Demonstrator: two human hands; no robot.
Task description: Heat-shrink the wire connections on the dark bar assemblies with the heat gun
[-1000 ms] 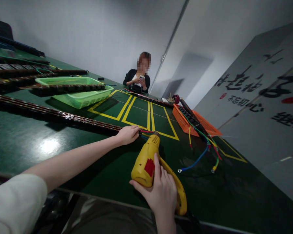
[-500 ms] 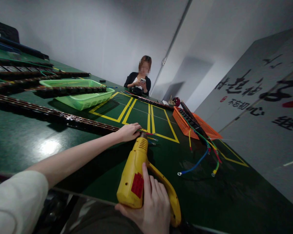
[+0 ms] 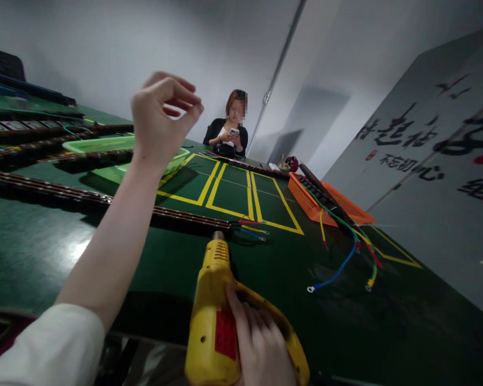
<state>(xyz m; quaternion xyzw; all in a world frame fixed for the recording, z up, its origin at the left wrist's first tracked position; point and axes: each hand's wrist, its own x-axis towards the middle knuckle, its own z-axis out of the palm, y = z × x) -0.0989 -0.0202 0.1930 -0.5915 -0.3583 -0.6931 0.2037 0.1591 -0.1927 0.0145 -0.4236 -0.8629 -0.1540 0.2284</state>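
My left hand (image 3: 161, 120) is raised well above the table, its fingers curled and thumb tip close to the index finger. Nothing shows between them. My right hand (image 3: 261, 343) is wrapped round the body and handle of a yellow heat gun (image 3: 211, 327). The gun's metal nozzle points away from me, right beside the end of a long dark strip (image 3: 185, 219) with copper-coloured rails. From that end come red, yellow and blue wires (image 3: 253, 230) with ring terminals, lying on the green table.
A light green basket (image 3: 104, 174) with a strip across it stands at left, partly behind my arm. More strips (image 3: 36, 142) lie farther left. An orange basket (image 3: 306, 201) holds strips whose wires (image 3: 338, 271) hang out at right. Across the table sits a person (image 3: 227, 134) holding a phone.
My left hand has let go at the strip's end and risen up and to the left. The wires there now show fully. The heat gun's nozzle has shifted slightly left.
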